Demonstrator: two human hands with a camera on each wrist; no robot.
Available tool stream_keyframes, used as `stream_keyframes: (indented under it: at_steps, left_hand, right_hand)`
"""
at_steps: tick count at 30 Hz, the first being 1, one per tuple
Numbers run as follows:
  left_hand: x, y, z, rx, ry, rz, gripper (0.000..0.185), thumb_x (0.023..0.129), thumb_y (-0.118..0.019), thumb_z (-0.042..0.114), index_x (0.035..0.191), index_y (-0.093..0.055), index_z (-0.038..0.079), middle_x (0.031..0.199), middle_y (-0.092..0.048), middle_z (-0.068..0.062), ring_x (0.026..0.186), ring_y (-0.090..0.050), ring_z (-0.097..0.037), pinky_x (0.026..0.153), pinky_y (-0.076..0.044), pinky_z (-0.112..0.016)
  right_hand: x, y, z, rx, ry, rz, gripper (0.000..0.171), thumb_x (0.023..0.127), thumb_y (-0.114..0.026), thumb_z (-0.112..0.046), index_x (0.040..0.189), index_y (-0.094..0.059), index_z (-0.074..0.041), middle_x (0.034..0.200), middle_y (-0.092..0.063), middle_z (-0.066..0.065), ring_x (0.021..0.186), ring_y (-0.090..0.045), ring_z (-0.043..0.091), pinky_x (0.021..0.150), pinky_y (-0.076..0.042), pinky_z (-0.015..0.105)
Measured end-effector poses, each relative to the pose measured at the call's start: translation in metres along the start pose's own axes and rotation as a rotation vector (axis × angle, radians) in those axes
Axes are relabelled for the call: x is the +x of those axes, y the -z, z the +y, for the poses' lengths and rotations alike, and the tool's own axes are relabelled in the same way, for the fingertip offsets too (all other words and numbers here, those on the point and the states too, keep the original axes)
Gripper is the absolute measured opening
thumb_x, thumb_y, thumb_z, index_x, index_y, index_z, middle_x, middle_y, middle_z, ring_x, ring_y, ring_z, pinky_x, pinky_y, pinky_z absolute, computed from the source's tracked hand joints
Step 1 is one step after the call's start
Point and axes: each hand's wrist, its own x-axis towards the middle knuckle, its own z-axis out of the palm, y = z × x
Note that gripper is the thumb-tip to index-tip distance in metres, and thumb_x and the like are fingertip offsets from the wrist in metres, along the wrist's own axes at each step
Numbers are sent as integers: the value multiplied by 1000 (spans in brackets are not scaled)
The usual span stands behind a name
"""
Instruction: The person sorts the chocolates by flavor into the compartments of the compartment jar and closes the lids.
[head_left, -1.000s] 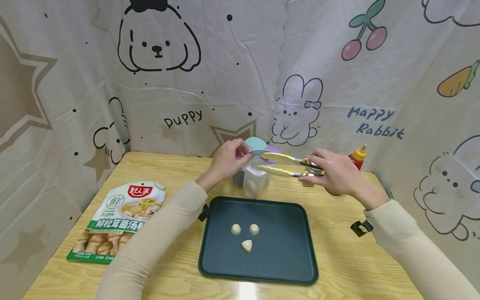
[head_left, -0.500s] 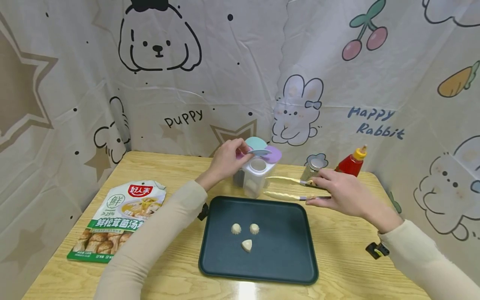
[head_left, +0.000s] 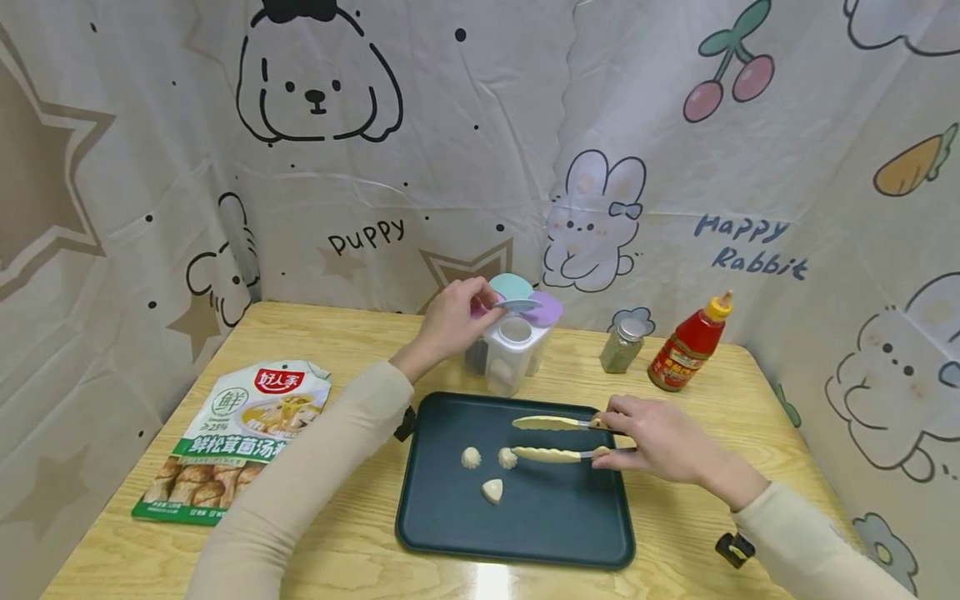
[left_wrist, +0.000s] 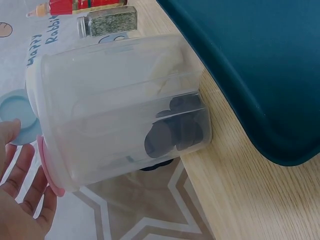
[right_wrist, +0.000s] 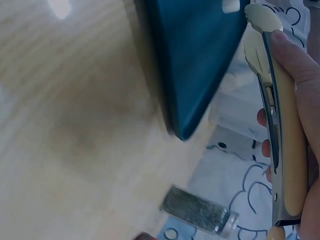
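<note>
A pair of pale yellow tongs (head_left: pixel 555 437) is held by the right hand (head_left: pixel 648 437) low over the dark green tray (head_left: pixel 562 525), the arms spread, with the lower tip at, perhaps touching, one of three small dumplings (head_left: pixel 507 457). The raised blue lid flap (head_left: pixel 517 305) of the clear seasoning container (head_left: pixel 513 354), which stands on the tabletop (head_left: pixel 352 342) just behind the tray, is pinched by the left hand (head_left: pixel 450 321). A spice jar (head_left: pixel 621 345) and red sauce bottle (head_left: pixel 690 343) are seen to the right.
</note>
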Motion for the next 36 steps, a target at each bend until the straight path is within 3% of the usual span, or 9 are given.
stream_keyframes:
  at_steps: [9, 24, 32, 36]
  left_hand:
    - [0, -2, -1, 1, -8, 13, 18, 97, -77, 23, 105, -68, 10, 103, -71, -8, 95, -60, -23, 84, -53, -35]
    - [-1, -2, -2, -3, -11, 12, 18, 97, -77, 23, 105, -68, 10, 103, -72, -8, 96, -60, -24, 85, -55, -36]
    - [-1, -1, 0, -7, -4, 9, 18, 97, -77, 23, 106, -68, 9, 104, -72, -8, 97, -60, -24, 86, -55, -36]
    - [-1, -1, 1, -8, -1, 6, 18, 97, -77, 23, 106, -68, 9, 105, -72, -9, 97, -61, -24, 87, -56, -37]
  right_hand:
    - [-2, -18, -10, 28, 15, -30, 47, 83, -82, -60, 102, -77, -18, 91, -63, -9, 73, -49, -1, 60, -44, 19]
    - [-3, -24, -13, 57, 13, -56, 42, 84, -83, -56, 100, -79, -18, 90, -62, -9, 73, -47, -1, 60, -43, 16]
    - [2, -8, -8, 65, 11, 3, 38, 84, -85, -54, 96, -76, -19, 87, -62, -10, 71, -47, -2, 60, -42, 16]
    - [8, 12, 1, 28, 15, 86, 47, 90, -68, -69, 89, -72, -22, 83, -57, -11, 68, -43, -3, 58, -36, 14]
